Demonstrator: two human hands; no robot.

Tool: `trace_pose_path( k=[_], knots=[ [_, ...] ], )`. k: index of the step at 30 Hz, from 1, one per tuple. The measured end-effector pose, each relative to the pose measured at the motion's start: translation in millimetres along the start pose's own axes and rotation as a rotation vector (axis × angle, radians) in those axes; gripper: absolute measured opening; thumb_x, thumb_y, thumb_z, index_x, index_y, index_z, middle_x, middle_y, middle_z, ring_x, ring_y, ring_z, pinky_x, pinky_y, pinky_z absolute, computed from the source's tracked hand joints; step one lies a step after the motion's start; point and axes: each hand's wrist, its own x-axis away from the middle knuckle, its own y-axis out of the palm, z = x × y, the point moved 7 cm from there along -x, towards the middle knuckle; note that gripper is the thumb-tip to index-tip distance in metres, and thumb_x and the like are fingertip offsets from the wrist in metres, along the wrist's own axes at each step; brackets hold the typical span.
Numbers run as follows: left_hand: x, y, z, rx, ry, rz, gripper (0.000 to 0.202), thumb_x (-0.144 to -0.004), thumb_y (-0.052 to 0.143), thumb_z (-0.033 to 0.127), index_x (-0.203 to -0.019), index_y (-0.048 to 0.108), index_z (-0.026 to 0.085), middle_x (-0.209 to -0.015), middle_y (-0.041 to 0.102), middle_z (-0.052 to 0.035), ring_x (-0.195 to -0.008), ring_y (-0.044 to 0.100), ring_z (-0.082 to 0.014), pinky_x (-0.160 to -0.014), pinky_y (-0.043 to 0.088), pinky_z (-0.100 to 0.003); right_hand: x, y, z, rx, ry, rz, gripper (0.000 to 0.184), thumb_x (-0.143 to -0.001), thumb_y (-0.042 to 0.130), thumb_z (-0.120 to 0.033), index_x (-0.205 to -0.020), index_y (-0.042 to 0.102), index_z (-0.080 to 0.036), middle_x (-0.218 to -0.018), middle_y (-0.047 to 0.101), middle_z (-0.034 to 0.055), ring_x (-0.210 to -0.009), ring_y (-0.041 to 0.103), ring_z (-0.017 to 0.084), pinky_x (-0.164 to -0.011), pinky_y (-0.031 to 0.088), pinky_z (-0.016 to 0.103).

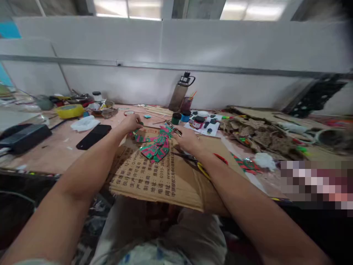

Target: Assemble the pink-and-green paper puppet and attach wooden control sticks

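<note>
A green and pink patterned ribbon bow (156,145) lies on a sheet of printed cardboard (162,176) in front of me. My left hand (131,123) rests at the bow's far left end, fingers curled down onto a ribbon strip. My right hand (187,140) is closed on a small metal tool (173,128) whose tip touches the bow's upper right part. Scissors with red and yellow handles (205,163) lie under my right forearm.
A black phone (93,136), white tissue (84,123), yellow tape roll (70,110) and black box (23,137) sit at left. A metal bottle (180,92) and paint jars (187,117) stand behind. Cardboard scraps (256,134) pile up at right.
</note>
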Motion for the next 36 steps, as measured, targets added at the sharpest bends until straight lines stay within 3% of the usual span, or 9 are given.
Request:
trace_pose_path(
  k=[4, 7, 10, 13, 19, 23, 26, 34, 36],
  knots=[
    [3, -12.1, 16, 0.403, 0.073, -0.007, 0.02, -0.064, 0.077, 0.023, -0.071, 0.059, 0.017, -0.06, 0.06, -0.0001, -0.054, 0.053, -0.0114, -0.053, 0.038, -0.024, -1, -2, -2, -0.002, -0.025, 0.032, 0.032, -0.088, 0.051, -0.029, -0.112, 0.066, -0.016, -0.113, 0.069, 0.0121, -0.103, 0.06, 0.025, -0.088, 0.043, 0.034],
    [10, -6.4, 33, 0.719, 0.093, -0.066, 0.025, -0.066, 0.078, 0.026, -0.075, 0.056, 0.017, -0.064, 0.063, -0.0014, -0.054, 0.055, -0.0103, -0.053, 0.042, -0.023, -1, -5, 1, -0.111, 0.026, 0.063, 0.022, -0.087, 0.052, -0.034, -0.091, 0.065, -0.017, -0.088, 0.069, 0.0081, -0.081, 0.06, 0.021, -0.074, 0.044, 0.03],
    [20, 9.9, 58, 0.678, 0.167, -0.146, 0.027, -0.063, 0.079, 0.023, -0.081, 0.061, 0.016, -0.064, 0.064, -0.0007, -0.053, 0.056, -0.0092, -0.052, 0.041, -0.022, 0, -6, 5, -0.395, 0.115, 0.078, 0.03, -0.086, 0.052, -0.047, -0.077, 0.055, -0.019, -0.062, 0.056, -0.0006, -0.057, 0.049, 0.014, -0.056, 0.038, 0.026],
    [32, 26.9, 80, 0.592, 0.244, -0.205, 0.032, -0.059, 0.081, 0.018, -0.085, 0.062, 0.015, -0.064, 0.065, 0.0, -0.056, 0.057, -0.0094, -0.054, 0.041, -0.021, 1, -2, 0, -0.633, 0.125, 0.043, 0.036, -0.084, 0.053, -0.055, -0.076, 0.05, -0.02, -0.056, 0.048, -0.0046, -0.05, 0.043, 0.011, -0.051, 0.035, 0.025],
    [49, 40.2, 104, 0.485, 0.389, -0.228, 0.033, -0.059, 0.081, 0.019, -0.089, 0.066, 0.016, -0.069, 0.066, -0.0012, -0.059, 0.057, -0.0102, -0.053, 0.04, -0.02, 1, 3, -6, -0.639, 0.089, 0.046, 0.03, -0.078, 0.06, -0.048, -0.073, 0.05, -0.02, -0.055, 0.048, -0.0052, -0.051, 0.042, 0.01, -0.052, 0.033, 0.025],
    [51, 42.7, 100, 0.485, 0.311, -0.261, 0.033, -0.06, 0.081, 0.02, -0.089, 0.067, 0.016, -0.069, 0.066, -0.0013, -0.058, 0.056, -0.0099, -0.052, 0.039, -0.02, 1, -1, 1, -0.683, 0.142, 0.138, 0.023, -0.076, 0.06, -0.041, -0.074, 0.05, -0.021, -0.054, 0.047, -0.0059, -0.05, 0.041, 0.01, -0.05, 0.033, 0.025],
    [49, 43.6, 92, 0.551, 0.204, -0.267, 0.026, -0.062, 0.081, 0.027, -0.08, 0.068, 0.014, -0.069, 0.066, -0.0015, -0.055, 0.053, -0.0083, -0.05, 0.037, -0.02, 0, 0, 6, -0.82, 0.206, 0.169, 0.023, -0.073, 0.061, -0.04, -0.076, 0.048, -0.021, -0.053, 0.047, -0.0066, -0.047, 0.04, 0.009, -0.048, 0.032, 0.025],
    [47, 49.9, 85, 1.125, -0.008, -0.098, 0.028, -0.059, 0.084, 0.026, -0.074, 0.065, 0.012, -0.068, 0.065, -0.0009, -0.057, 0.06, -0.0096, -0.05, 0.041, -0.02, 2, 9, 10, -1.055, 0.351, 0.135, 0.031, -0.066, 0.07, -0.039, -0.076, 0.047, -0.021, -0.059, 0.05, -0.0063, -0.052, 0.045, 0.009, -0.05, 0.038, 0.023],
    [50, 55.7, 89, 1.224, -0.023, -0.104, 0.031, -0.059, 0.085, 0.027, -0.079, 0.066, 0.012, -0.075, 0.067, -0.0019, -0.061, 0.063, -0.0106, -0.055, 0.046, -0.022, 2, 11, 10, -1.112, 0.382, 0.128, 0.032, -0.065, 0.071, -0.039, -0.077, 0.047, -0.021, -0.059, 0.051, -0.0064, -0.052, 0.045, 0.009, -0.05, 0.039, 0.023]
  ],
)
